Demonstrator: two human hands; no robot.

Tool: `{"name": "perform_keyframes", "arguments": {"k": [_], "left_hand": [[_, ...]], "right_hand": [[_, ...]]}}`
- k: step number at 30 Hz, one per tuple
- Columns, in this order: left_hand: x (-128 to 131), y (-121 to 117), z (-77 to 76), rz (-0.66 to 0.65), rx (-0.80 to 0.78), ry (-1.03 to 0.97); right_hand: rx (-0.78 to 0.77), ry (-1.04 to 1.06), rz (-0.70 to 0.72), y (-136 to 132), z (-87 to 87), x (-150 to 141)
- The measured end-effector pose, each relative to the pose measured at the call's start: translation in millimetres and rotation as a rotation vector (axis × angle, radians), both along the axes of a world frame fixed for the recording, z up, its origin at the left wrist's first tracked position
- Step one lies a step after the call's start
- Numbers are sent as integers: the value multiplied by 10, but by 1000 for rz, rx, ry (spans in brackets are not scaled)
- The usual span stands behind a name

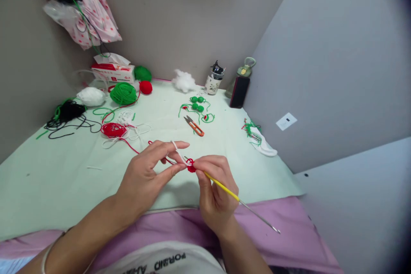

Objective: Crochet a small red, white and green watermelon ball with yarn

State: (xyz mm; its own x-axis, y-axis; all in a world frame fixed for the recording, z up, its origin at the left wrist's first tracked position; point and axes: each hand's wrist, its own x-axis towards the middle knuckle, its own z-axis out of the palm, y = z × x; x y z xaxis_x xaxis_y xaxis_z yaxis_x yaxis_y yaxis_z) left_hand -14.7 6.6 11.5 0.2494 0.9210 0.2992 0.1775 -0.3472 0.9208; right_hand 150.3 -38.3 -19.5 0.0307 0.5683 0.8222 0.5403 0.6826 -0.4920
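Note:
A small red crochet piece (192, 166) is pinched at its left side between the thumb and a finger of my left hand (150, 165). White yarn (175, 147) loops over that hand's raised index finger and runs down to the piece. My right hand (216, 188) grips a crochet hook (224, 188) with a yellow handle, its far metal end pointing down to the right. The working tip is at the red piece, partly hidden by yarn and fingers. Red yarn (130, 146) trails from a wound red bundle (113, 130) toward my left hand.
Orange-handled thread snips (194, 126) lie beyond my hands, near small green crocheted balls (197, 103). Green yarn (123, 94), black yarn (69, 111) and a tissue box (114, 72) are at left. A cup (213, 83), phone (239, 92) and bottle (246, 67) stand at the back right.

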Motion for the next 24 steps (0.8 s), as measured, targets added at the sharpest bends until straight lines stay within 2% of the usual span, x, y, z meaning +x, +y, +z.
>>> {"name": "perform_keyframes", "arguments": {"k": [2, 6, 9, 12, 21, 24], "left_hand": [[7, -5, -9, -27, -56, -20], [26, -34, -43, -137, -317, -237], [34, -52, -51, -191, -408, -329], [48, -63, -43, -201, -457, -319], [157, -122, -36, -110, -480, -398], [170, -128, -56, -149, -535, -467]], "right_hand": [[-12, 0, -11, 1, -7, -9], [1, -11, -46, 5, -7, -15], [27, -26, -61, 6, 0, -8], [64, -41, -80, 6, 2, -5], [150, -132, -129, 23, -55, -29], [147, -159, -135, 6, -73, -7]]}}
